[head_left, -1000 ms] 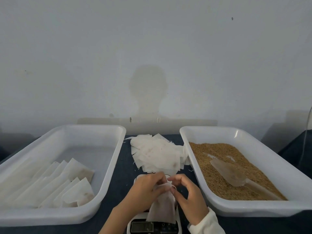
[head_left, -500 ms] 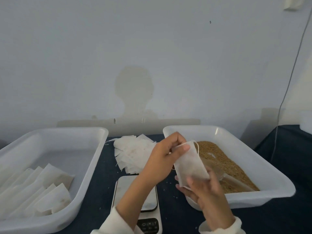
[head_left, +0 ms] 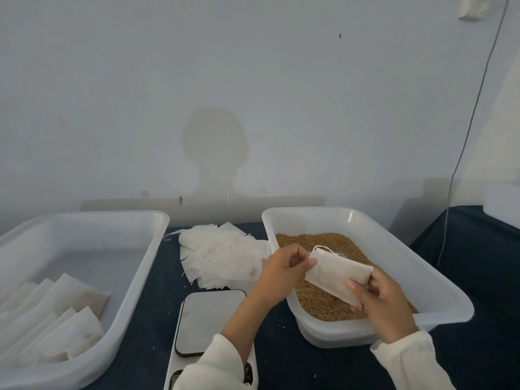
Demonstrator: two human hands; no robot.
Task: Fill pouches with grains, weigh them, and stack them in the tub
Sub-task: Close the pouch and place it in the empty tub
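A white drawstring pouch (head_left: pixel 336 274) hangs flat and empty-looking over the grain tub (head_left: pixel 439 288), which holds brown grains (head_left: pixel 315 240). My left hand (head_left: pixel 284 267) pinches the pouch's open, stringed end. My right hand (head_left: pixel 380 302) grips its bottom end from below. The scoop in the grains is hidden behind pouch and hands. A small scale (head_left: pixel 209 319) with a bare steel platform sits between the tubs, partly under my left sleeve. The left tub (head_left: pixel 146 277) holds several filled pouches (head_left: pixel 56 322) laid in a row.
A loose heap of empty pouches (head_left: pixel 222 257) lies on the dark table behind the scale. A thin cable (head_left: pixel 464 142) hangs down the wall at the right. The wall stands close behind both tubs.
The pouch went from above the scale to over the grain tub and tipped from upright to nearly level. Both hands moved right with it; the view shifted right.
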